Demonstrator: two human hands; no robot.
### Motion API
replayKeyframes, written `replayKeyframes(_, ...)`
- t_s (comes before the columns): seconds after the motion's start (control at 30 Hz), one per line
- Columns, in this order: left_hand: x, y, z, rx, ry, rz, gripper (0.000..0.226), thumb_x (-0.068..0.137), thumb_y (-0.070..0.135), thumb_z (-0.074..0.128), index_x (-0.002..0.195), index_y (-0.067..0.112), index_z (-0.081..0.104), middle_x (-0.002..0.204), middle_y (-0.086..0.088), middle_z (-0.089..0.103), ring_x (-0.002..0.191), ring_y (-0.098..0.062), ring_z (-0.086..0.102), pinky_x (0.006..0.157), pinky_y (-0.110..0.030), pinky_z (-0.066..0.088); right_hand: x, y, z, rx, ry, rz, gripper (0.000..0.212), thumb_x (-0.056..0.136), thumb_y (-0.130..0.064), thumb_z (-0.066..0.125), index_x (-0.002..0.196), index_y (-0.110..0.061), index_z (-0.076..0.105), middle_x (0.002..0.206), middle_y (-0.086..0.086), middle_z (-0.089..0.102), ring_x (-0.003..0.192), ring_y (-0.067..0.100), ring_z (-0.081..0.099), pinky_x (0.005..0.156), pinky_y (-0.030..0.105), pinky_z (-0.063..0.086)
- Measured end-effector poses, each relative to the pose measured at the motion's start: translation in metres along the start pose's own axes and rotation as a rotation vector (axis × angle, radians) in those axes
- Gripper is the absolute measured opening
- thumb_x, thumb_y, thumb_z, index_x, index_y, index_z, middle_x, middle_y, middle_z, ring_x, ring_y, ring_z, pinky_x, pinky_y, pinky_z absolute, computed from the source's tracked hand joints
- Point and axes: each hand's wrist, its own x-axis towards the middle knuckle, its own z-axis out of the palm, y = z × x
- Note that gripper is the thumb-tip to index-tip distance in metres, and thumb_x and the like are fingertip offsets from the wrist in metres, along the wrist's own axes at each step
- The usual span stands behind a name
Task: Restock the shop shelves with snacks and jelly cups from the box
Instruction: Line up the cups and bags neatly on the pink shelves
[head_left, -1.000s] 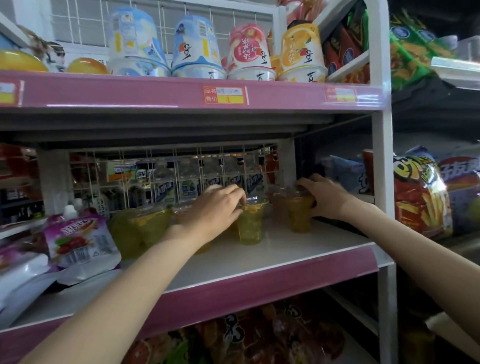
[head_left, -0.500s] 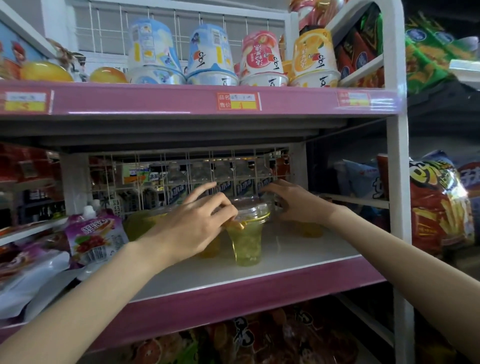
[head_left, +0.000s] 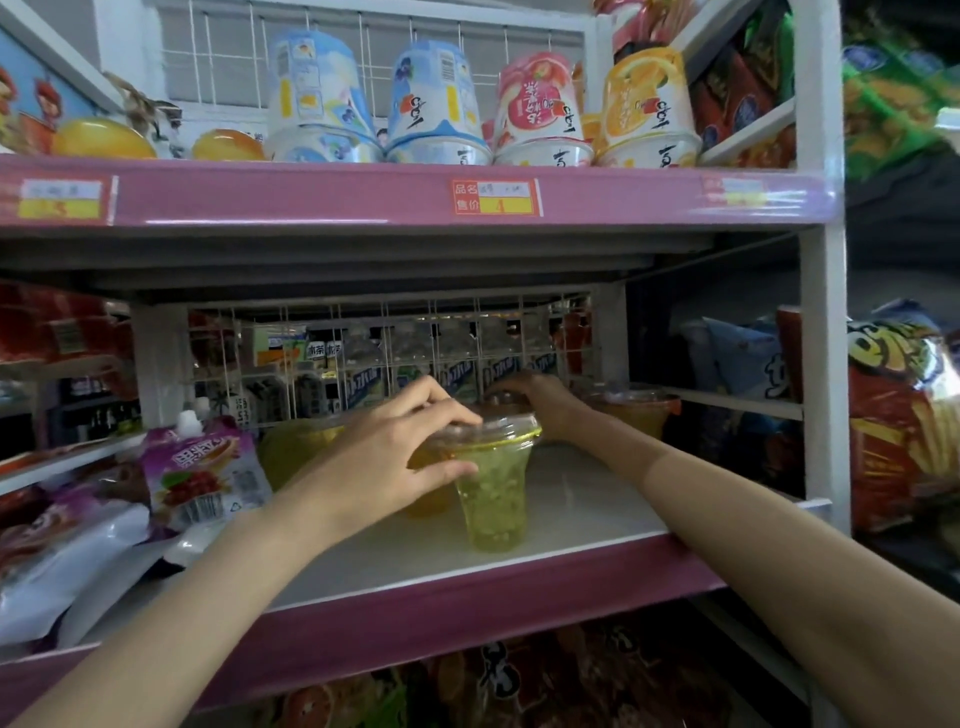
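On the middle shelf (head_left: 571, 499), near its pink front lip, stands a green jelly cup (head_left: 493, 493) w/ a clear domed lid, upright on the white board. Left hand (head_left: 395, 457) grips it: fingers curled over the lid rim, thumb pressed against the cup's side. Just behind and left of it sits an orange-tinted cup (head_left: 423, 493), mostly hidden by that hand. Right hand (head_left: 540, 405) reaches further back, fingers curled down over the lid of another cup (head_left: 501, 402) by the wire grid back panel (head_left: 363, 332) (the cup itself is mostly hidden, so I can't tell whether the grip is firm). One more orange cup (head_left: 636, 415) stands at the back right corner, next to the white upright post.

Open board lies to the right of the green cup, up to the shelf's right edge, and also in front left, between the cup and a purple spout pouch (head_left: 202, 467) that leans at the shelf's left end. More greenish cups (head_left: 296, 447) crowd behind the left wrist, blurred.

Upper shelf (head_left: 311, 192) carries inverted printed tubs (head_left: 441, 104) in a row and a red-yellow price tag (head_left: 496, 197) on its pink edge. Chip bags (head_left: 904, 415) hang on the rack to the right, apart from the cups.
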Motion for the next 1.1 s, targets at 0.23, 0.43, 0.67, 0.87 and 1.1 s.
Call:
replayKeyframes(0.23,-0.008,-0.014,-0.019,0.248,0.010,0.178,0.043,0.081,0.063,0.039,0.115,0.037,0.046,0.105,0.014,0.052,0.104,-0.011,0.042,0.098,-0.028,0.027,-0.015,0.011,-0.015,-0.028,0.004,-0.033,0.046,0.084,-0.010,0.066,0.129,-0.015,0.055,0.127,0.010,0.058,0.115,0.023,0.056,0.086,0.014,0.033)
replayKeyframes(0.43,-0.004,-0.002,-0.012,0.120,-0.117,0.020,0.062,0.059,0.077,0.037,0.109,0.040,0.035,0.118,0.036,0.036,0.108,0.005,0.026,0.097,-0.007,0.011,-0.026,0.006,-0.022,-0.180,-0.096,-0.054,0.050,0.090,-0.011,0.058,0.137,-0.021,0.045,0.133,0.013,0.046,0.118,0.028,0.050,0.099,0.027,0.036)
replayKeyframes(0.67,-0.004,0.004,-0.007,0.033,-0.133,-0.050,0.061,0.065,0.069,0.061,0.111,0.036,0.038,0.111,0.040,0.028,0.115,0.002,0.026,0.096,-0.015,0.021,-0.015,0.008,-0.006,-0.420,-0.113,0.086,0.055,0.092,-0.002,0.050,0.142,-0.022,0.036,0.144,0.015,0.032,0.124,0.037,0.045,0.101,0.043,0.042)
replayKeyframes(0.87,0.003,0.009,0.001,0.049,-0.104,0.024,0.049,0.074,0.049,0.063,0.113,0.026,0.043,0.128,0.023,0.040,0.117,0.003,0.029,0.100,-0.016,0.023,-0.028,0.004,-0.032,-0.480,-0.022,0.047,0.048,0.095,-0.001,0.044,0.140,-0.014,0.037,0.138,0.013,0.046,0.125,0.031,0.048,0.099,0.036,0.042)
replayKeyframes(1.1,0.050,0.029,0.032,0.216,-0.117,0.017,0.056,0.081,0.045,0.062,0.120,0.015,0.036,0.118,0.001,0.053,0.118,-0.018,0.042,0.100,-0.028,0.033,-0.083,0.025,-0.102,-0.403,-0.161,0.158,0.050,0.088,-0.033,0.060,0.132,-0.013,0.048,0.131,0.009,0.054,0.120,0.028,0.051,0.100,0.034,0.040)
